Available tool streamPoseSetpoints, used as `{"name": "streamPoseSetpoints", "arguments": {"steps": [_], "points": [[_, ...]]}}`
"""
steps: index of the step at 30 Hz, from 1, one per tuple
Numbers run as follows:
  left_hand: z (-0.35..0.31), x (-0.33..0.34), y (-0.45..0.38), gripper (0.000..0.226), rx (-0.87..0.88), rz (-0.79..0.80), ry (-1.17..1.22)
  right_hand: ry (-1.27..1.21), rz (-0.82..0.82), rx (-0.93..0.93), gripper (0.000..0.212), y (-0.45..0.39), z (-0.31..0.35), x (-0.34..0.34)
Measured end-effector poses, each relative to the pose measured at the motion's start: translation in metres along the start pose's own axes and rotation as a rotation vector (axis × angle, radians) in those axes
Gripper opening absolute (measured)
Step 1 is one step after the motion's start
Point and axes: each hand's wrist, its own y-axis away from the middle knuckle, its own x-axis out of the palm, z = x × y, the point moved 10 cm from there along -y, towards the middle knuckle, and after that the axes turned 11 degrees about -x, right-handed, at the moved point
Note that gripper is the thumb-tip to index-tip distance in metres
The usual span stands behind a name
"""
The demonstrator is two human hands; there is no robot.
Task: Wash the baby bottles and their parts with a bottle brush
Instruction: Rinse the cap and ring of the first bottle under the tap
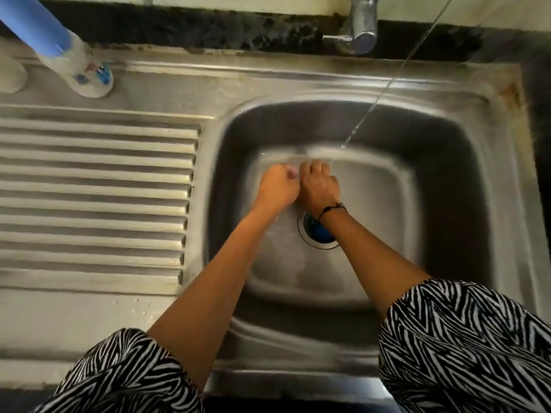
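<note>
Both my hands are low in the steel sink basin [447, 180], pressed side by side with curled fingers. My left hand [278, 190] pinches a small pale pinkish part [292, 174] that peeks out between the two hands. My right hand [319, 186], with a black cord at the wrist, also curls onto that part; the part is blurred and mostly hidden. A thin water stream [357, 123] falls from the tap [362, 28] just right of my hands and does not touch them. A baby bottle [80, 70] with a blue cap stands at the back left of the drainboard.
The ribbed steel drainboard [95, 189] lies left of the basin. Something blue sits in the drain hole [320, 234] under my right wrist. A white rounded object [10, 76] is at the far left edge. A dark counter runs along the back wall.
</note>
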Motion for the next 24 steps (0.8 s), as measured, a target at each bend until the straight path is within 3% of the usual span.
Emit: {"name": "streamPoseSetpoints", "arguments": {"steps": [3,7,9,15,19,22,24], "points": [[-0.006,0.002,-0.005,0.03,0.012,0.022,0.005,-0.137,-0.068,-0.028,0.037,0.0,-0.009,-0.003],[-0.026,-0.001,-0.008,0.033,0.084,-0.01,0.048,-0.604,-0.395,0.128,0.031,0.013,-0.044,-0.064],[-0.039,-0.001,-0.003,0.036,0.119,0.023,0.205,-0.679,-0.5,0.105,0.028,0.024,-0.051,-0.103],[-0.083,0.007,0.024,0.027,0.069,0.343,0.766,-0.594,-0.583,-0.049,0.032,0.053,-0.04,-0.198],[-0.098,0.004,0.04,0.021,0.107,0.392,0.799,-0.382,-0.814,-0.113,0.029,0.08,-0.03,-0.249],[-0.105,-0.003,0.054,0.025,0.11,0.353,0.762,-0.261,-0.589,-0.14,0.018,0.068,-0.018,-0.232],[-0.107,-0.007,0.058,0.026,0.116,0.319,0.699,-0.275,-0.675,-0.086,0.017,0.074,-0.027,-0.237]]}}
